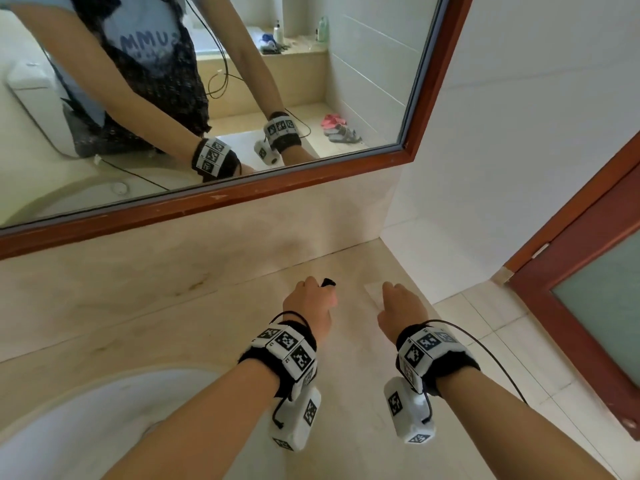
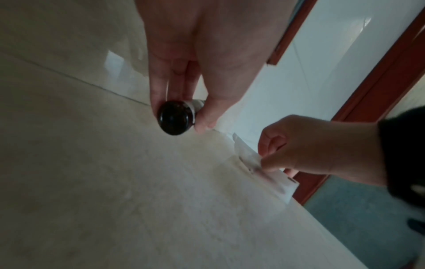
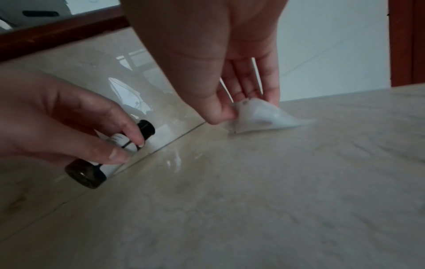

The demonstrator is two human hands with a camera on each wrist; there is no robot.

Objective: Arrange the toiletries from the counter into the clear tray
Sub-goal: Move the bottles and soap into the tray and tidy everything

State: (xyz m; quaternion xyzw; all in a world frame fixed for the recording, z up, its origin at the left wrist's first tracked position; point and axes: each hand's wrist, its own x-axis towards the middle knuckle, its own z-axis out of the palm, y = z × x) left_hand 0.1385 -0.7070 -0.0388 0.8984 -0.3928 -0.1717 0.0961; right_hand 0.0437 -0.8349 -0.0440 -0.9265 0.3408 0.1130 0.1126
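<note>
My left hand (image 1: 310,301) pinches a small dark brown bottle (image 3: 108,154) with a white label and a black cap (image 1: 328,282), held tilted just above the beige counter (image 1: 207,323). The bottle's round dark base (image 2: 175,118) faces the left wrist camera. My right hand (image 1: 398,306) pinches the near corner of a thin white sachet (image 3: 262,116) between thumb and fingers and lifts that corner off the counter; its far end still lies flat (image 1: 375,294). In the left wrist view the sachet (image 2: 253,160) lies near the counter's right edge. No clear tray is in view.
A wood-framed mirror (image 1: 242,199) runs along the back wall above the counter. A white sink basin (image 1: 104,410) sits at the lower left. The counter ends at the right above a tiled floor (image 1: 502,327), beside a red-brown door (image 1: 588,271).
</note>
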